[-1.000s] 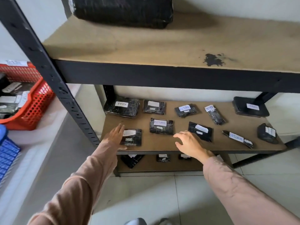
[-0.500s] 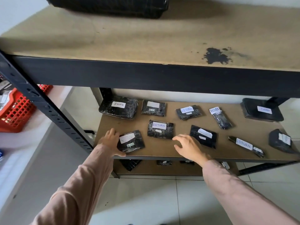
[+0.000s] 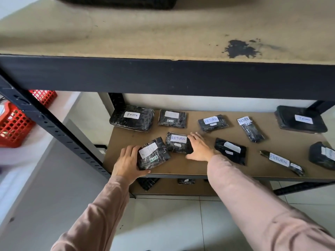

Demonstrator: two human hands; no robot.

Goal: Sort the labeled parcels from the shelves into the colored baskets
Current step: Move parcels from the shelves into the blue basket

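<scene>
Evidently the pick-up step is in hand, with both hands on parcels on the middle shelf [image 3: 181, 168]. The left hand [image 3: 126, 163] grips the front parcel [image 3: 154, 155], which lies tilted near the shelf's front left corner. Its fingers lie close together along the parcel's left side and its thumb hooks under the near edge, right at the shelf's front edge. The right hand [image 3: 200, 147] holds the RETURN parcel [image 3: 177, 143], which sits just behind and to the right of the front parcel, their corners touching or nearly so. Its fingers are pressed together and curled over the far right end, and the thumb is spread wide, its tip at the near right corner.

Neither parcel looks lifted yet; both seem to rest flat on the board. The front parcel's label is blurred, with only "TU" legible, so it probably says Return too, but I cannot be sure.

Other black parcels are spread along the back edge and out toward the right end of the shelf. A red basket [image 3: 14, 127] shows at the far left, well apart from the shelf.

Next, I judge, both parcels must come up and toward the front edge, low enough to clear the black beam [image 3: 163, 78] overhead, then swing left to the baskets. Which colour takes returns cannot be told from here.
</scene>
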